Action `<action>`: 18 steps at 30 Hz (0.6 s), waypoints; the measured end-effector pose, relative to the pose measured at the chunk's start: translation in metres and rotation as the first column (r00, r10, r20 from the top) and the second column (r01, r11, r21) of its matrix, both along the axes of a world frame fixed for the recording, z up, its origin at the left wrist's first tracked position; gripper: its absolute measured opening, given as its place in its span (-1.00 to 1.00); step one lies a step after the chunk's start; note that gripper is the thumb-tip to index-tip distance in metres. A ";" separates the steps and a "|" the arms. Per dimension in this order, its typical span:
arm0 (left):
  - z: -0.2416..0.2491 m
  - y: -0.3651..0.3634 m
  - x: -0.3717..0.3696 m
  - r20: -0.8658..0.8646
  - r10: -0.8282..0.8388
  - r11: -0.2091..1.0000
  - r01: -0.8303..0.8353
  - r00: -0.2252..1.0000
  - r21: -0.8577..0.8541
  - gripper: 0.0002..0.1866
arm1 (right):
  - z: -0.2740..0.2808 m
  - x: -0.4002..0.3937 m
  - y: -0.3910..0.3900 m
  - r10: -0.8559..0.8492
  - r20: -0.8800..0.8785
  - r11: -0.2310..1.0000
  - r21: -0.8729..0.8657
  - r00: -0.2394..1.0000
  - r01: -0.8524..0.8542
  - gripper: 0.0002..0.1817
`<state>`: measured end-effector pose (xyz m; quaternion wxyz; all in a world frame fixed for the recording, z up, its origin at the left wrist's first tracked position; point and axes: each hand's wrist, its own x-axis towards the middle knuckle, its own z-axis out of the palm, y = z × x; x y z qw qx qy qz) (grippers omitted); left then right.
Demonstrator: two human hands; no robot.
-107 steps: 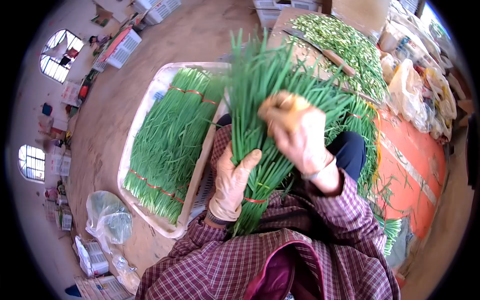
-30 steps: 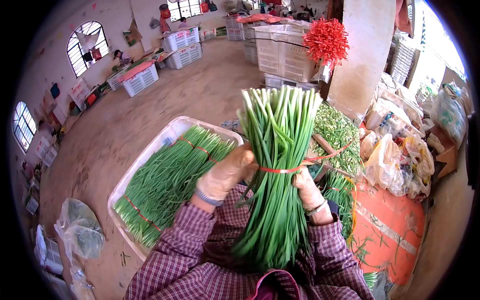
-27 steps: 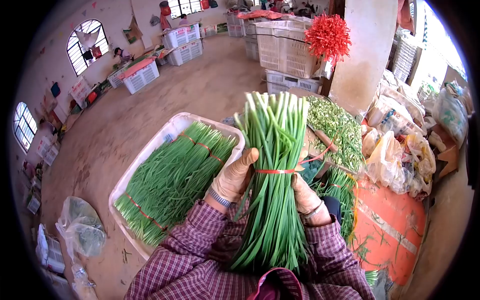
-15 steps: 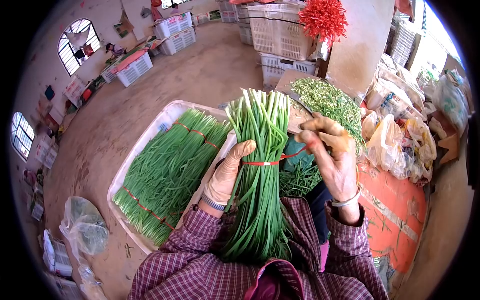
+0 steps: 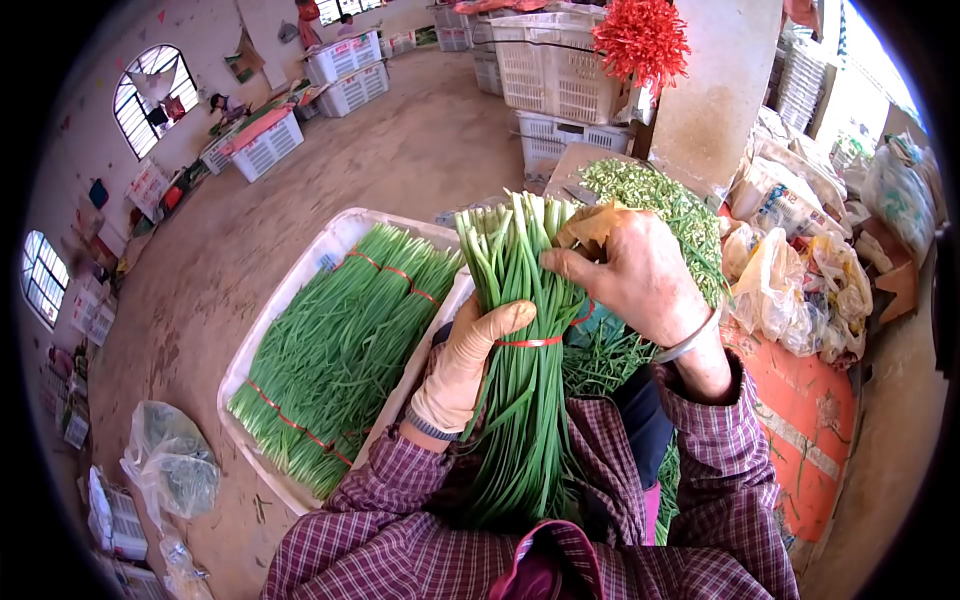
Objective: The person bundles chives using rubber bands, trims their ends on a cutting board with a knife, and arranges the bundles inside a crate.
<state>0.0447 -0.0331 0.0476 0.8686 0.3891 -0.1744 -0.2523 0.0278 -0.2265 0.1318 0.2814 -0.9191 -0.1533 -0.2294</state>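
A thick bunch of garlic chives (image 5: 525,400) stands upright against my lap, pale cut ends at the top, with a red tie (image 5: 530,342) around its middle. My left hand (image 5: 462,365), in a pale glove, is closed around the bunch's left side, thumb across the front beside the tie. My right hand (image 5: 650,275), with yellowish coverings on its fingers, is curled at the upper right of the bunch. Its thumb touches the stalks; whatever its fingertips pinch is hidden. Tied chive bunches (image 5: 340,350) lie in a white crate (image 5: 245,350) to the left.
Chopped green trimmings (image 5: 655,205) lie on a board ahead right. Plastic bags (image 5: 780,285) are piled at the right beside an orange sheet (image 5: 800,450). White crates (image 5: 555,70) are stacked ahead, with red ties (image 5: 642,40) hanging there. A clear bag (image 5: 170,460) rests on the floor left.
My right hand has moved left and up from the red tie's end to the upper stalks, turning palm down. My left hand keeps hold, and the bunch has shifted slightly lower.
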 end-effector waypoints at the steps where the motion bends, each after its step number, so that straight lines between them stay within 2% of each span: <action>1: -0.003 0.000 0.001 0.001 -0.001 1.000 0.001 1.000 -0.001 -0.38 | 0.000 0.000 0.000 -0.001 0.001 1.000 -0.001 1.000 0.001 -0.73; 4: -0.010 -0.002 0.002 0.022 0.062 0.998 -0.063 0.998 0.031 -0.38 | -0.007 0.000 0.000 -0.010 -0.043 1.000 -0.004 0.999 0.010 -0.78; 6: -0.006 -0.002 -0.001 0.088 0.025 0.994 -0.034 0.996 0.106 -0.18 | -0.011 0.000 0.001 -0.021 0.078 1.000 -0.013 0.997 0.022 -0.80; 7: -0.012 0.000 0.004 0.089 0.025 0.994 -0.035 0.996 0.106 -0.18 | -0.013 0.001 0.001 -0.021 0.079 1.000 -0.013 0.997 0.022 -0.80; 9: -0.024 0.002 0.014 0.132 -0.023 0.993 0.007 0.991 0.119 -0.12 | -0.015 0.003 0.003 0.011 0.214 0.981 0.186 0.977 -0.052 -0.85; 10: -0.028 0.003 0.015 0.132 -0.023 0.993 0.007 0.991 0.119 -0.12 | -0.011 -0.003 0.004 -0.023 0.147 0.954 0.300 0.989 -0.022 -0.84; 11: -0.025 0.002 0.014 0.127 -0.033 0.991 0.016 0.991 0.133 -0.11 | -0.013 -0.004 0.004 -0.024 0.147 0.954 0.300 0.989 -0.022 -0.84; 13: -0.019 0.000 0.010 0.124 -0.046 0.989 0.027 0.991 0.148 -0.10 | -0.020 -0.002 0.004 -0.086 0.167 0.892 0.452 0.982 0.002 -0.82; 14: -0.015 -0.005 0.006 0.135 -0.014 0.994 0.000 0.991 0.105 -0.17 | -0.026 0.001 0.005 -0.115 0.267 0.921 0.389 0.957 0.002 -0.81; 15: -0.010 -0.010 0.001 0.144 0.019 0.998 -0.029 0.989 0.061 -0.25 | -0.028 0.004 0.009 -0.146 0.295 0.932 0.362 0.944 0.031 -0.81; 17: -0.004 -0.014 -0.005 0.146 0.065 0.994 -0.078 0.987 0.080 -0.27 | -0.029 0.010 0.006 -0.110 0.306 0.957 0.289 0.946 0.018 -0.82; 18: -0.004 -0.015 -0.006 0.080 0.072 0.994 -0.078 0.994 0.070 -0.28 | -0.027 0.011 0.004 -0.108 0.308 0.957 0.288 0.945 0.016 -0.82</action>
